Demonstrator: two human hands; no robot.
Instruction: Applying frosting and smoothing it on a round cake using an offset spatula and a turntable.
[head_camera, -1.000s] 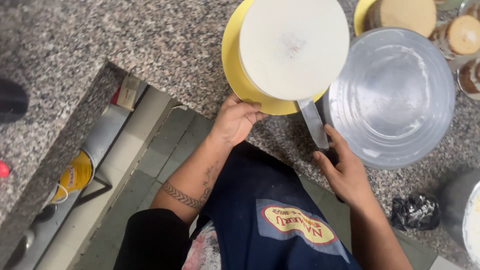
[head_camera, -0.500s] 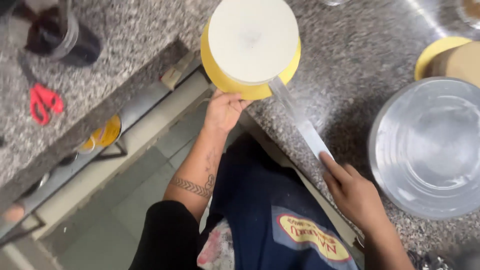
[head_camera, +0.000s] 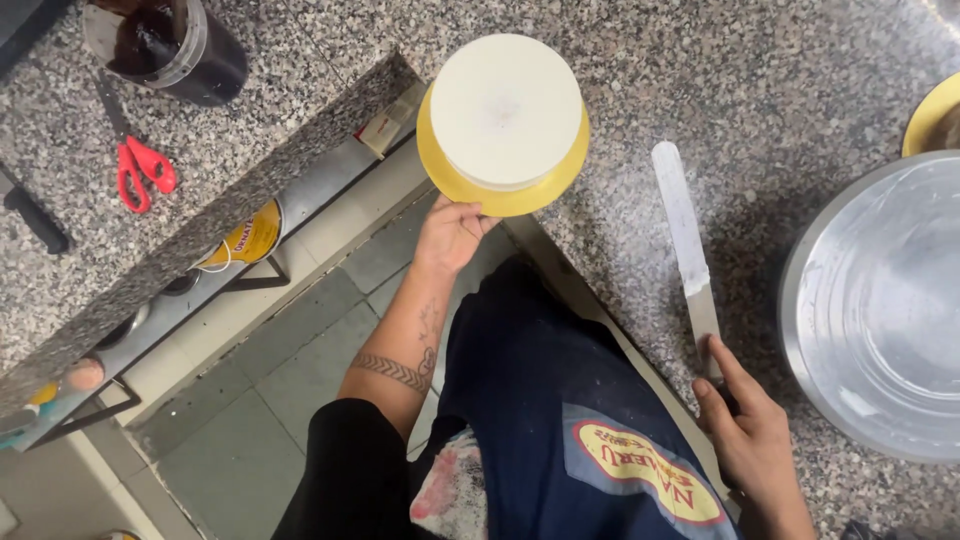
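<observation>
step: icing/smoothing pause, judged | cake (head_camera: 505, 110) white, on yellow stand (head_camera: 500, 195) at counter (head_camera: 700, 80) edge | L hand (head_camera: 450, 232) fingers pinch stand rim | R hand (head_camera: 750, 430) grips spatula (head_camera: 685, 240) handle, blade flat on counter, apart from cake | next: prob. needs blade lifted to cake side, stand turned steadily

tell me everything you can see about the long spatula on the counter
The spatula is a long, flat, straight blade of pale, dull metal with a rounded tip. It lies flat on the speckled granite counter, tip pointing away from the person, between the white cake on its yellow board and the large metal bowl, touching neither. Whitish smears coat most of the blade. Its handle end is hidden under the right hand, whose fingers rest on it. The left hand is not on it.
</observation>
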